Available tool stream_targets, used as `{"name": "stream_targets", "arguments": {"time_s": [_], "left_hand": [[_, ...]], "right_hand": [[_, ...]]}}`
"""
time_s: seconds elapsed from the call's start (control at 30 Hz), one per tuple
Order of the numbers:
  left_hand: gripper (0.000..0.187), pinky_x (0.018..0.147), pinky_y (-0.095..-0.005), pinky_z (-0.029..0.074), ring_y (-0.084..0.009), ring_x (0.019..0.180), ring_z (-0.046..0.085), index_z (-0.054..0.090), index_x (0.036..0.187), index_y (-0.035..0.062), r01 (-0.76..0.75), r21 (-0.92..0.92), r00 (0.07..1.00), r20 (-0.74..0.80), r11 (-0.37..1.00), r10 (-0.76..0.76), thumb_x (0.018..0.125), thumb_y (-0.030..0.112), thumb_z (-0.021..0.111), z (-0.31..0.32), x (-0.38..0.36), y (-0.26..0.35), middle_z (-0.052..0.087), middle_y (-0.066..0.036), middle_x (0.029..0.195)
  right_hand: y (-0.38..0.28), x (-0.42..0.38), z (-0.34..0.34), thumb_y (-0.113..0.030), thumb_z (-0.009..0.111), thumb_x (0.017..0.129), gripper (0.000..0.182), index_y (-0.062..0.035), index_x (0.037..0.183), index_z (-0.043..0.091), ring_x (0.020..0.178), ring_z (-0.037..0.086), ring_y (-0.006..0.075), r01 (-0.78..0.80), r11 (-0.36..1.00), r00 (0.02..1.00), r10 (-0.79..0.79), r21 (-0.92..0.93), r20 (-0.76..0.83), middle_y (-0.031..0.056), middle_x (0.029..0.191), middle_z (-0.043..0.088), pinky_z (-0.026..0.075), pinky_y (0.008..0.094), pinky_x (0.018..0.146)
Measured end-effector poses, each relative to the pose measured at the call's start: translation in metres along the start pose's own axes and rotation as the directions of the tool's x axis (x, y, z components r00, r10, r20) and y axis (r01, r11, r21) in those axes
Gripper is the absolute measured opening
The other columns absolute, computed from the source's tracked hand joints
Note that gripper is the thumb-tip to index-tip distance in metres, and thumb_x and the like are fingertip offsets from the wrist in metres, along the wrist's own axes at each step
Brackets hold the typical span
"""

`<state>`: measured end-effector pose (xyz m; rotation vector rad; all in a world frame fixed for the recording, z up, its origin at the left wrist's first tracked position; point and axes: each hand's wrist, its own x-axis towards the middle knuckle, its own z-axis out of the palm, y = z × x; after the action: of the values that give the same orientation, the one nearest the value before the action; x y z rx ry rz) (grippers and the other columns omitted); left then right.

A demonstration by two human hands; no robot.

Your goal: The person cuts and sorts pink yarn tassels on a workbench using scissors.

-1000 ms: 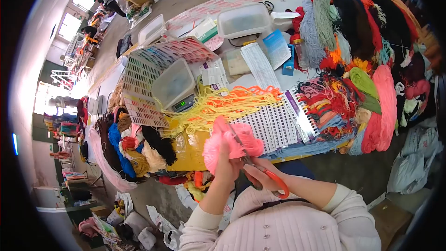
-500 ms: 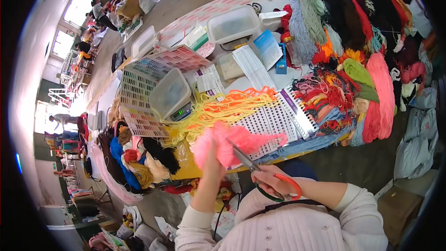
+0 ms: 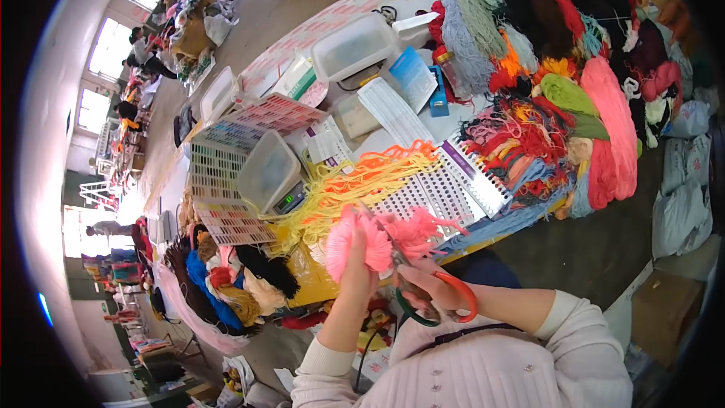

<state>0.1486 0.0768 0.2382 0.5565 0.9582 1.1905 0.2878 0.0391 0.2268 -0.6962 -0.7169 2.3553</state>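
My left hand [image 3: 359,264] is closed around a bundle of pink yarn [image 3: 340,245], held up over the table's near edge. Loose strands of the bundle trail off to the right. In my right hand [image 3: 432,287] is a pair of scissors [image 3: 464,299] with one orange-red and one dark green handle. Its handles are spread apart, and the blades lie against the right side of the pink yarn, partly hidden by it. Just beyond the bundle, yellow yarn [image 3: 317,195] and orange strands [image 3: 393,157] lie across a white sheet with rows of holes [image 3: 423,193].
A colour chart [image 3: 226,170] stands propped at left beside a clear plastic tub [image 3: 268,170] on a digital scale [image 3: 290,199]. Tangled mixed yarn [image 3: 521,136] and large skeins, including a pink skein [image 3: 610,128], fill the right. More skeins [image 3: 219,279] hang at the left.
The scissors have opened wider and moved closer in against the pink yarn. The bundle has shifted slightly, its strands now bunched higher to the right. The whole view has turned a little.
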Motion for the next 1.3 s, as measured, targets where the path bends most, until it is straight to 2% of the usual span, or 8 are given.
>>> {"name": "stream_targets", "arguments": {"time_s": [0.27, 0.4, 0.47, 0.57, 0.67, 0.7, 0.93, 1.3], "left_hand": [[0.061, 0.09, -0.0316, 0.034, -0.0204, 0.11, 0.039, 0.022, 0.125, -0.002, -0.44, 0.406, 0.896, 0.13, 0.801, 0.426, 0.085, 0.042, 0.036, -0.012, 0.038, 0.046, 0.028, -0.015, 0.127], [0.096, 0.087, -0.0314, 0.037, -0.0196, 0.104, 0.043, 0.001, 0.131, 0.0091, -0.376, 0.65, 0.925, 0.226, 0.66, 0.305, 0.067, 0.063, 0.048, -0.011, 0.033, 0.074, 0.026, -0.014, 0.128], [0.088, 0.091, -0.0309, 0.032, -0.0197, 0.107, 0.041, -0.007, 0.13, 0.0068, -0.373, 0.598, 0.918, 0.348, 0.709, 0.19, 0.075, 0.042, 0.052, -0.013, 0.025, 0.075, 0.023, -0.015, 0.13], [0.082, 0.092, -0.0331, 0.031, -0.0218, 0.107, 0.042, -0.002, 0.13, 0.0038, -0.457, 0.66, 0.878, 0.44, 0.596, 0.187, 0.072, 0.019, 0.054, -0.028, 0.018, 0.068, 0.038, -0.013, 0.119], [0.066, 0.093, -0.0339, 0.031, -0.0225, 0.109, 0.041, 0.013, 0.129, 0.002, -0.259, 0.376, 0.964, 0.04, 0.889, 0.264, 0.076, 0.013, 0.051, -0.014, 0.002, 0.051, 0.044, -0.012, 0.114], [0.036, 0.083, -0.0338, 0.041, -0.0233, 0.098, 0.048, 0.039, 0.114, 0.0003, -0.248, 0.244, 0.962, -0.052, 0.938, 0.268, 0.082, 0.015, 0.047, -0.004, -0.004, 0.05, 0.046, -0.014, 0.11], [0.027, 0.083, -0.0471, 0.04, -0.0299, 0.103, 0.045, 0.043, 0.105, 0.0024, -0.083, -0.359, 0.992, -0.118, 0.93, 0.043, 0.084, 0.019, 0.042, -0.01, -0.008, 0.035, 0.041, -0.017, 0.117], [0.052, 0.093, -0.0407, 0.029, -0.0299, 0.113, 0.036, 0.024, 0.122, -0.0039, 0.016, -0.085, 0.996, 0.092, 0.996, -0.008, 0.083, 0.027, 0.037, -0.003, -0.015, 0.002, 0.033, -0.02, 0.124]], "right_hand": [[0.009, -0.035, -0.021, -0.038, 0.038, 0.085, 0.04, -0.0075, 0.11, 0.037, 0.074, 0.048, 0.0093, -0.142, 0.989, 0.981, 0.145, -0.026, 0.133, 0.005, 0.086, 0.048, 0.04, 0.0228, 0.063], [0.025, -0.028, -0.026, -0.037, 0.041, 0.084, 0.052, -0.0075, 0.123, 0.024, 0.107, 0.041, 0.0162, -0.182, 0.978, 0.914, 0.132, 0.098, 0.384, 0.0107, 0.115, 0.041, 0.031, 0.032, 0.09], [0.02, -0.014, -0.013, -0.039, 0.041, 0.083, 0.055, -0.0067, 0.124, 0.022, 0.11, 0.039, 0.0208, -0.263, 0.937, 0.893, 0.148, 0.228, 0.424, 0.0129, 0.118, 0.039, 0.028, 0.0354, 0.093], [0.049, 0.027, -0.011, -0.045, 0.038, 0.082, 0.056, -0.0067, 0.121, 0.026, 0.103, 0.044, 0.0226, -0.26, 0.898, 0.877, 0.065, 0.355, 0.477, 0.015, 0.116, 0.041, 0.034, 0.0361, 0.087], [0.021, 0.034, -0.007, -0.051, 0.036, 0.081, 0.058, -0.0077, 0.118, 0.029, 0.097, 0.048, 0.0226, -0.109, 0.926, 0.891, -0.07, 0.36, 0.448, 0.0156, 0.112, 0.045, 0.039, 0.0356, 0.081], [0.019, 0.039, -0.009, -0.052, 0.039, 0.079, 0.059, -0.0087, 0.117, 0.03, 0.093, 0.049, 0.0182, -0.195, 0.942, 0.916, 0.076, 0.272, 0.394, 0.0119, 0.104, 0.048, 0.039, 0.0313, 0.078], [0.003, 0.003, 0.008, -0.048, 0.042, 0.08, 0.053, -0.0083, 0.115, 0.032, 0.069, 0.042, 0.0072, -0.056, 0.98, 0.98, 0.09, -0.191, 0.178, 0.0019, 0.079, 0.044, 0.035, 0.0206, 0.061], [-0.005, -0.012, 0.009, -0.039, 0.043, 0.082, 0.037, -0.0065, 0.099, 0.044, 0.049, 0.035, 0.0039, 0.029, 0.986, 0.998, -0.038, -0.164, -0.051, -0.0036, 0.058, 0.038, 0.029, 0.0181, 0.043]]}}
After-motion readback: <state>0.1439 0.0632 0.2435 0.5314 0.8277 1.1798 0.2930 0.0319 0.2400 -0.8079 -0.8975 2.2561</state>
